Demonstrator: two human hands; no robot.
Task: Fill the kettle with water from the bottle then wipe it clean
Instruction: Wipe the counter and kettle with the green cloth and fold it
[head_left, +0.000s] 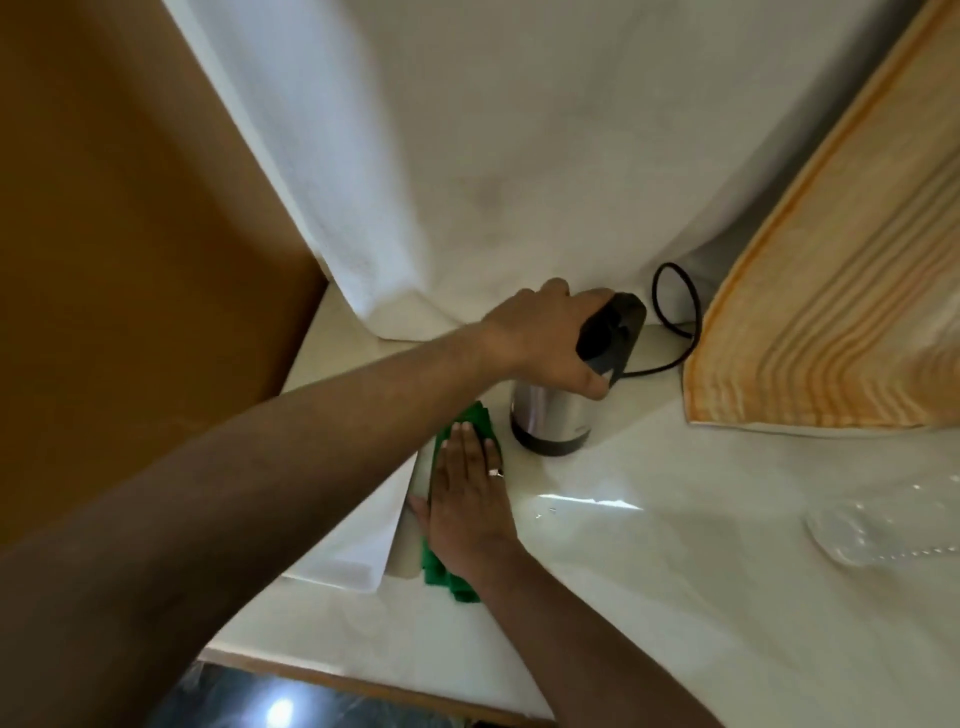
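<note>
Steadying electric kettle (550, 415) upright on table (675, 597): left hand (545, 338) grip closed around black handle. Right hand (467, 499) flat, fingers extended, pressing green cloth (470, 418) beside kettle base, apparently for wiping. Plastic bottle (883, 535) lying well apart, right.

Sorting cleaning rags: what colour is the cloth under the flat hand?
Green, plain; the cloth shows in the head view.

Your two forearms are bare, no sleeves showing. Your right hand (467, 499) wears a thin silver ring (496, 473), toward two o'clock.
</note>
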